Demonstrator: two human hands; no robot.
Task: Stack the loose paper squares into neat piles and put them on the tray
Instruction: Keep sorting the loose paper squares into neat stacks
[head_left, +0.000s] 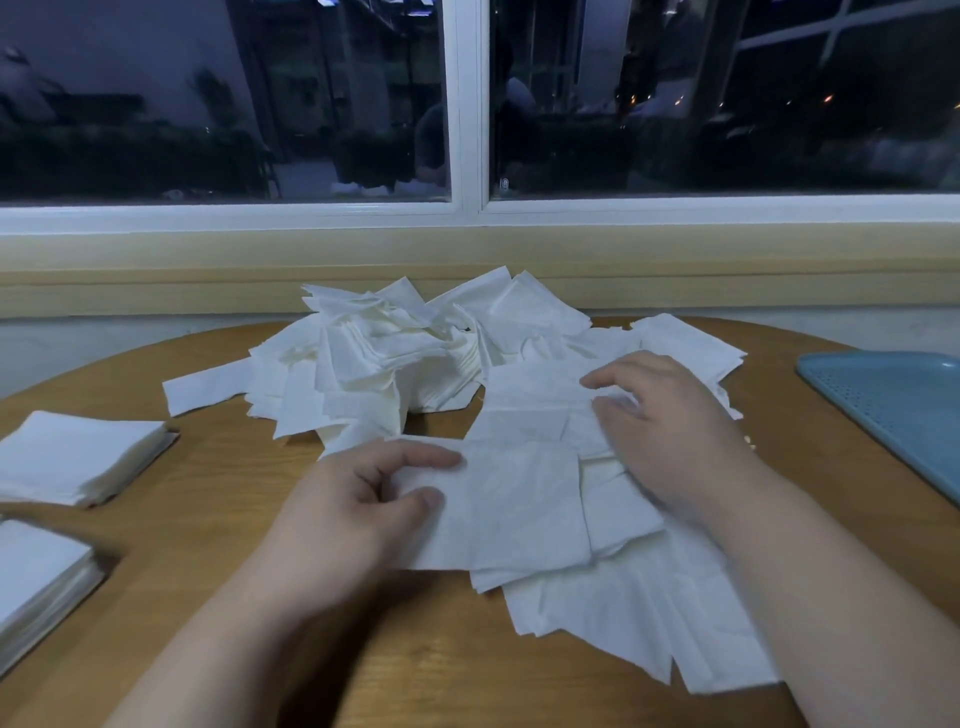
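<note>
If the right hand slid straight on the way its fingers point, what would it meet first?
Probably the tall heap of loose squares: the right hand, resting on flatter sheets, points left and slightly away toward it. Depth is unclear.

We find the heap (395, 353) taking the table's (426, 670) middle and far side. Squares (613, 597) spread from it to the near right, under the left hand (337, 525) and right hand (670, 436). Two piles (78, 454) stand at the left edge, apart. Bare wood shows between piles and heap, between the forearms, and in a strip before the tray (893, 395).
</note>
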